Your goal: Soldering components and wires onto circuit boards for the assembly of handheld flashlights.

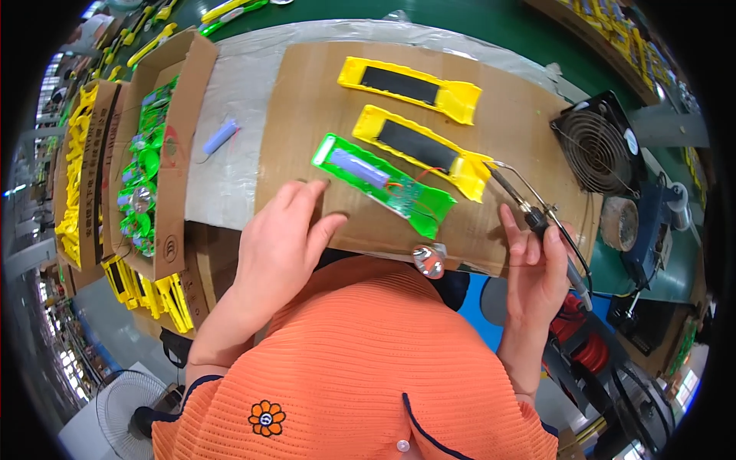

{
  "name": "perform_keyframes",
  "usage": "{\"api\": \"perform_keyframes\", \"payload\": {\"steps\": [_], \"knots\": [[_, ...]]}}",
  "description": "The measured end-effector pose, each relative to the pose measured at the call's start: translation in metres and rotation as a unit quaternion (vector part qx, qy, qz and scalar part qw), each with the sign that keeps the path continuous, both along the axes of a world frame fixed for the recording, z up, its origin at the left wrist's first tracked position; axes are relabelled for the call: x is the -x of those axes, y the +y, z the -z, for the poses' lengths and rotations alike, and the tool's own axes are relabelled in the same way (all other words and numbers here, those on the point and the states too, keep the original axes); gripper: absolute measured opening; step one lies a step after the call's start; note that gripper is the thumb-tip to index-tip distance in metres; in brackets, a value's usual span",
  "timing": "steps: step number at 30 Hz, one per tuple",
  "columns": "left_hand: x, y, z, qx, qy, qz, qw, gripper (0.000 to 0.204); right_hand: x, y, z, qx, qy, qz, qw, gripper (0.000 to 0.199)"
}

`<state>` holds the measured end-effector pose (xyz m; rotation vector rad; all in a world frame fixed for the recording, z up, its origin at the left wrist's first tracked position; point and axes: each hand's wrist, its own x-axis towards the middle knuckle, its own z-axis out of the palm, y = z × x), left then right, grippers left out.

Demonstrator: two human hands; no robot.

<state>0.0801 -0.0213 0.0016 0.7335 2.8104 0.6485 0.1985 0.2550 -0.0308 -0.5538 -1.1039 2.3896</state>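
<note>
Nearest: left hand [285, 238], fingers spread flat on cardboard worktop [322, 107], just left of green housing [383, 184] slanting upper-left to lower-right. Right hand [540, 268] farther, clamped on soldering iron [529, 211].

open brown carton [178, 146] | left of bench | holds green parts [142, 176]

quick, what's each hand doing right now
Left hand: open, fingers resting on the cardboard sheet beside the green housing, holding nothing.
Right hand: closed around the soldering iron.
</note>
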Motion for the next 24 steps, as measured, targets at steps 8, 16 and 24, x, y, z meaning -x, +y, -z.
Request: {"api": "perform_keyframes", "payload": {"steps": [8,16,24], "knots": [[0.056,0.008,0.008,-0.103,0.105,-0.027,0.989,0.020,-0.003,-0.013,0.000,-0.010,-0.036,0.013,0.999,0.008],[0.080,0.036,0.007,-0.243,-0.009,0.023,0.970,0.012,-0.021,-0.027,-0.006,-0.046,-0.031,-0.041,0.998,0.012],[0.065,0.027,0.005,-0.208,0.124,0.291,0.926,0.024,-0.028,-0.039,0.003,-0.045,-0.023,-0.045,0.998,0.017]]}}
